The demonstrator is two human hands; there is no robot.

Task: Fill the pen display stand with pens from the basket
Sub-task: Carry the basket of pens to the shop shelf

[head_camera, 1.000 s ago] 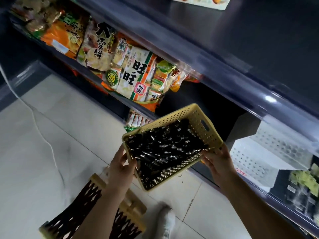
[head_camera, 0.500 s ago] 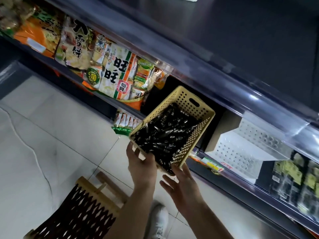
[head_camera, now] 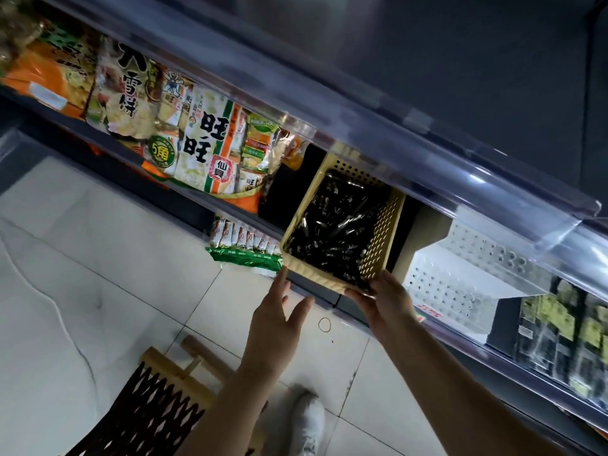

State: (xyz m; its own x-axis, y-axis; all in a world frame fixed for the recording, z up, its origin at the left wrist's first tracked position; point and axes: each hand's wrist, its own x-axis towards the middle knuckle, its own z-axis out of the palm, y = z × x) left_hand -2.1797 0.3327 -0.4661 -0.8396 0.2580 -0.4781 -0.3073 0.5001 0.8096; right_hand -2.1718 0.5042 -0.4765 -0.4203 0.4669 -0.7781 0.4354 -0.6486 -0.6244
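A yellow perforated basket (head_camera: 381,238) full of black pens (head_camera: 332,232) sits on the lower shelf, pushed partly in under the shelf above. My right hand (head_camera: 383,299) grips its near right corner, thumb up against the side wall and fingers along the front edge. My left hand (head_camera: 279,319) is off the basket with fingers straight, its fingertips close to the near left corner. The white perforated pen display stand (head_camera: 460,278) stands on the same shelf just right of the basket, and no pens show in it.
Snack bags (head_camera: 204,143) fill the shelf left of the basket, with green packs (head_camera: 243,248) on the level below. A clear shelf-edge guard (head_camera: 427,149) overhangs the basket. On the tiled floor are a wooden stool (head_camera: 158,409) with a black woven seat, a rubber band (head_camera: 324,324) and my white shoe (head_camera: 307,422).
The basket moved up and right onto the shelf and now rests there. My left hand let go of it and opened. My right hand moved to the near right corner.
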